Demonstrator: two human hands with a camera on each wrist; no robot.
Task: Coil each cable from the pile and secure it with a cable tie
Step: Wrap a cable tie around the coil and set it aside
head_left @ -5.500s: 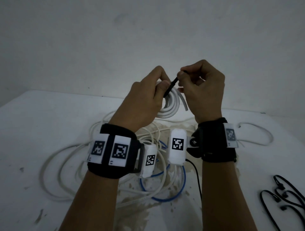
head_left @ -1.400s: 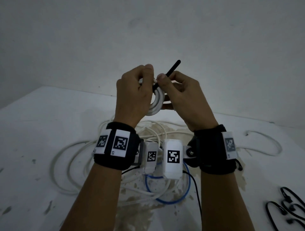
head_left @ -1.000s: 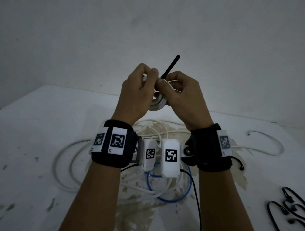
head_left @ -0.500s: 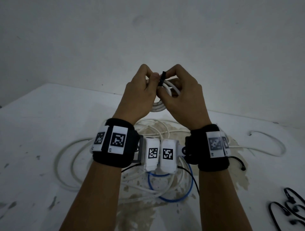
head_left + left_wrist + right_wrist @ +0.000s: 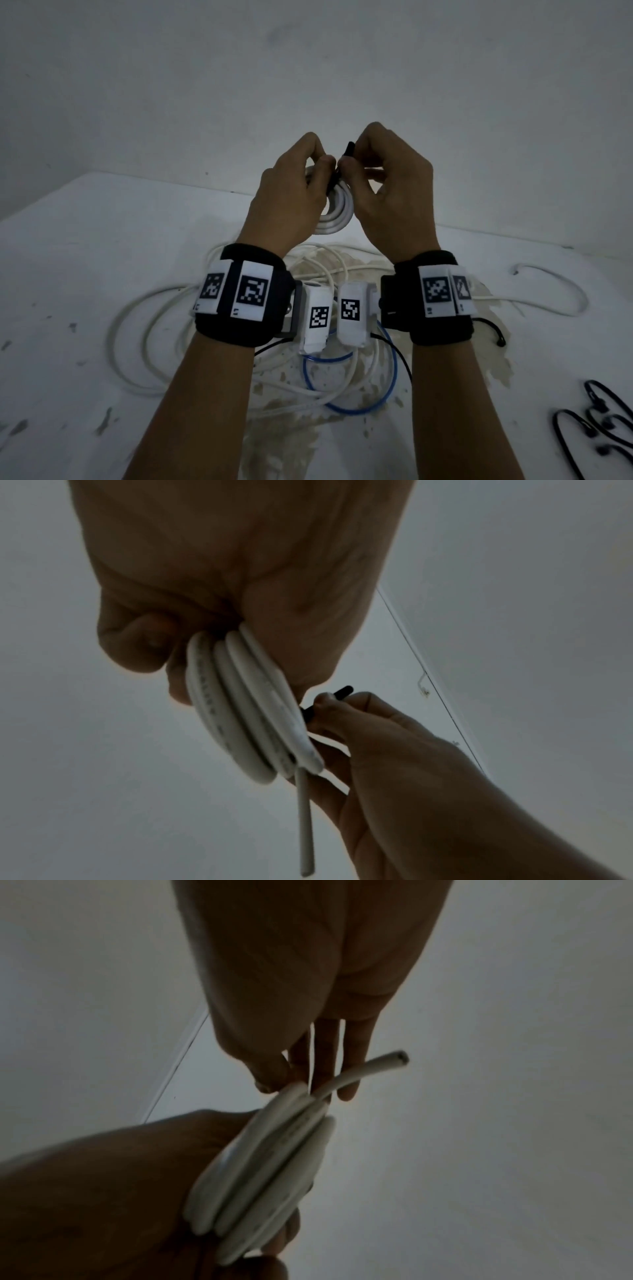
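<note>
A small coil of white cable (image 5: 337, 212) is held up above the table, between both hands. My left hand (image 5: 318, 164) grips the coil's top left, its fingers curled round the turns (image 5: 246, 710). My right hand (image 5: 356, 161) pinches a black cable tie (image 5: 349, 150) at the top of the coil; only a short black stub (image 5: 337, 693) shows past the fingertips. The cut end of the cable (image 5: 394, 1061) sticks out beside my right fingers (image 5: 329, 1056). How the tie runs round the coil is hidden by the fingers.
Below my wrists a pile of loose white cables (image 5: 154, 325) and a blue cable (image 5: 356, 407) lies on the stained white table (image 5: 68, 257). Another white cable (image 5: 555, 298) loops at the right. Several black ties (image 5: 596, 418) lie at the front right. A wall stands close behind.
The tie's long black tail that stood up above the fingers now shows only as a short stub. My right hand has turned over the top of the coil; both hands sit slightly higher.
</note>
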